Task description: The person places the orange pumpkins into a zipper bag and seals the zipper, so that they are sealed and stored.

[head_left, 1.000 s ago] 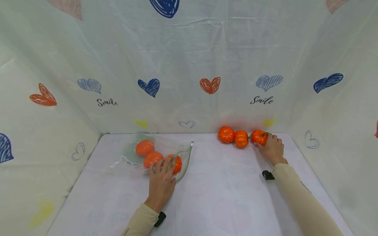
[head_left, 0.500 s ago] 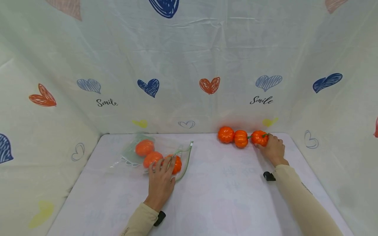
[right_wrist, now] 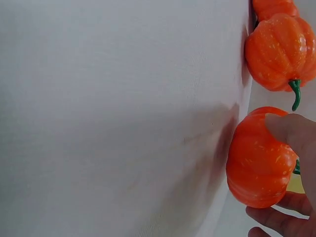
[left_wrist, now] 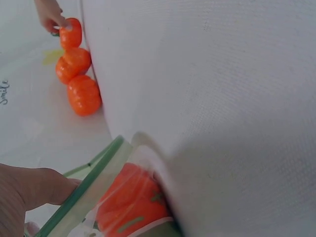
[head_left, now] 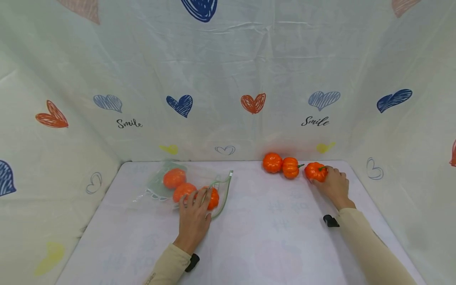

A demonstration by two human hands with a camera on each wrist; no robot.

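Observation:
My right hand (head_left: 335, 186) grips a small orange toy pumpkin (right_wrist: 259, 160) with a green stem, thumb on one side and fingers on the other. Two more toy pumpkins stand left of it, one with its stem pointing right (head_left: 291, 168) and a rounder one (head_left: 272, 162). My left hand (head_left: 194, 221) holds the mouth of a clear zip bag (head_left: 222, 202), its thumb (left_wrist: 47, 187) at the green zip edge. Inside the bag lie several orange pumpkins, one at the back (head_left: 174, 178), one in the middle (head_left: 184, 191); my fingers partly cover the one nearest the opening (head_left: 214, 198).
The white table (head_left: 256, 237) ends at the back against a pale curtain (head_left: 228, 59) printed with hearts. The same curtain runs along both sides. A black strap piece (head_left: 331, 221) sits under the right wrist, another (head_left: 192, 263) under the left.
My right hand has drawn its pumpkin slightly right and toward me, opening a gap from the neighbouring pumpkin. The left hand and bag have stayed in place.

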